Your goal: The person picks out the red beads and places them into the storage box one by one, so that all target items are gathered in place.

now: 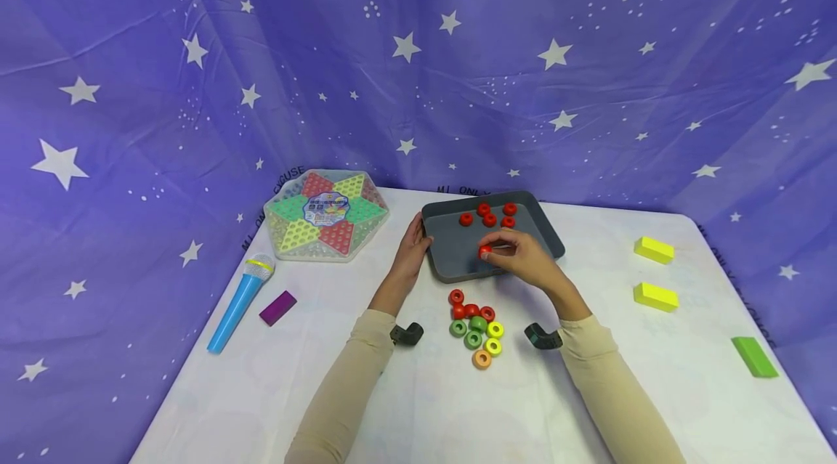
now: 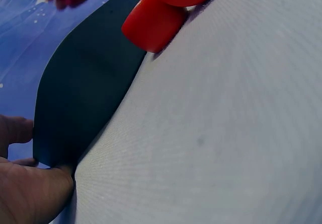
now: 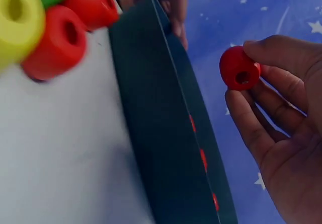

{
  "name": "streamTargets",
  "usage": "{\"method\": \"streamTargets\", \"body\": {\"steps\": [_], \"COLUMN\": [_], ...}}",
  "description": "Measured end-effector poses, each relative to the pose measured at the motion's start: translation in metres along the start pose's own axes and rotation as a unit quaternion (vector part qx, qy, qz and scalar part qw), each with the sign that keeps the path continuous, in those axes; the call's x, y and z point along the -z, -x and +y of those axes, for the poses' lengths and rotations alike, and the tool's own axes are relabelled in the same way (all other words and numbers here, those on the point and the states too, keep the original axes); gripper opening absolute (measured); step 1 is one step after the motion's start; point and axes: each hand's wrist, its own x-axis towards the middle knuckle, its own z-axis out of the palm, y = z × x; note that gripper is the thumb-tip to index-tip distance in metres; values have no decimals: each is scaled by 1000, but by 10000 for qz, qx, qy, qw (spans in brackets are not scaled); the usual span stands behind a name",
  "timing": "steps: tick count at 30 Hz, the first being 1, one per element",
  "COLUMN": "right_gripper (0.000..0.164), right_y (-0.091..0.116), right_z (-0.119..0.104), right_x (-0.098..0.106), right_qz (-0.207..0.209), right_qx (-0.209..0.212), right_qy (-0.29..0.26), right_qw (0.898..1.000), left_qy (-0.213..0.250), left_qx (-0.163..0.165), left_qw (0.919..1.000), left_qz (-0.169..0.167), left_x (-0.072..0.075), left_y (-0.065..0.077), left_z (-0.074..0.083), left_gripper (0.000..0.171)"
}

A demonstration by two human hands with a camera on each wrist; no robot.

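Observation:
My right hand (image 1: 528,259) pinches a red bead (image 3: 236,65) between thumb and fingers, above the grey tray (image 1: 451,253). The hole of that bead shows in the right wrist view. At the tray's left side, my left hand (image 1: 410,252) holds the edge, its thumb by the rim and fingers along the outside. Several red beads (image 1: 490,219) lie inside the tray toward the back. In front of it is a loose group of red beads (image 1: 455,297), green beads (image 1: 473,338), yellow beads (image 1: 493,346) and one orange bead (image 1: 482,359).
A star-patterned board game box (image 1: 366,211) lies at the back left. Near it are a blue toy microphone (image 1: 234,311) and a purple block (image 1: 277,308). Two yellow blocks (image 1: 656,297) and a green block (image 1: 755,357) lie on the right. A starry curtain hangs behind the table.

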Motion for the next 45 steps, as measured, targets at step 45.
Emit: {"method": "streamTargets", "body": {"steps": [45], "right_gripper": [19], "right_y": [-119], "right_z": [34], "right_x": [15], "right_qz": [-802], "right_qx": [-1060], "right_qy": [2382], "right_qw": [9621], "left_qy": [-88], "left_qx": [87], "left_qw": [9999], "left_qz": [-29], "left_x": [0], "left_y": [0], "left_z": [2], "left_gripper": [68]}}
